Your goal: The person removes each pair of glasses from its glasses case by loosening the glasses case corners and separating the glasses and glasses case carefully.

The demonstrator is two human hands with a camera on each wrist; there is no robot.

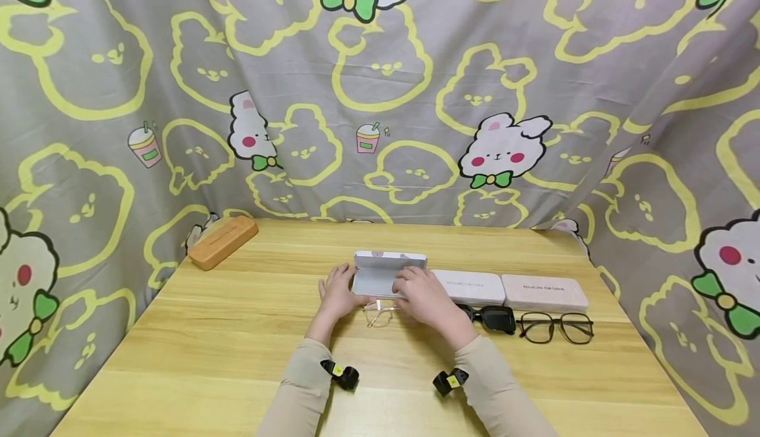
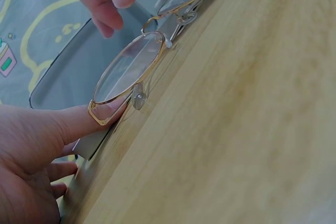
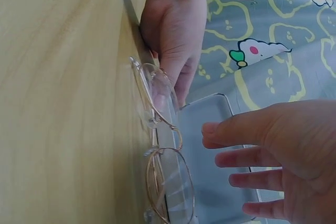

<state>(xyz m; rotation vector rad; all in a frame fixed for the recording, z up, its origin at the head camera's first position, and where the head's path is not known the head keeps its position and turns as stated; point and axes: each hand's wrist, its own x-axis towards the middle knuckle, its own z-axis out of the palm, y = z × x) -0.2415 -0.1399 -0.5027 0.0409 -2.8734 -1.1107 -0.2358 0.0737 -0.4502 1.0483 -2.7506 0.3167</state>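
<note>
A pale grey-lined glasses case [image 1: 374,281] stands with its lid up at the middle of the table. My left hand [image 1: 340,297] holds it at the left end, thumb along the front wall and fingers round the side. Thin gold-rimmed eyeglasses [image 1: 380,317] rest on the wood right before the case; in the left wrist view their round clear lens [image 2: 128,69] stands close to the left thumb. Over the case's right part is my right hand [image 1: 424,297], and the right wrist view shows its fingers [image 3: 257,181] spread with nothing between them.
To the right lie a closed white glasses case [image 1: 472,285] and a closed pinkish one [image 1: 546,292]. Black sunglasses [image 1: 497,319] and dark-framed eyeglasses [image 1: 557,327] sit before them. An orange-brown case [image 1: 223,242] is at the back left. A printed curtain [image 1: 410,94] surrounds the table [image 1: 196,358].
</note>
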